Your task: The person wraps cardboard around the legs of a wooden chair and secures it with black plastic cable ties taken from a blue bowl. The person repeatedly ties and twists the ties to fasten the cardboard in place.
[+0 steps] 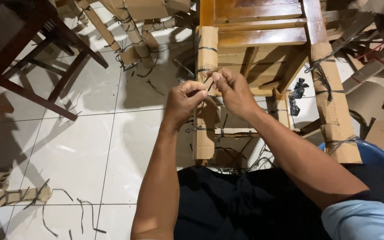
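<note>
both hands meet at cardboard-wrapped chair leg (205, 89), mid-height. left hand (184, 101) fisted, pinching thin dark strap (206, 85) against leg. right hand (233, 91) narrow, fingertips gripping same strap just beside left. second wrapped leg (334, 111) stands well apart at right. strap scraps (63, 209) litter tile floor (81, 146); dark chair (18, 49) at upper left.
</note>
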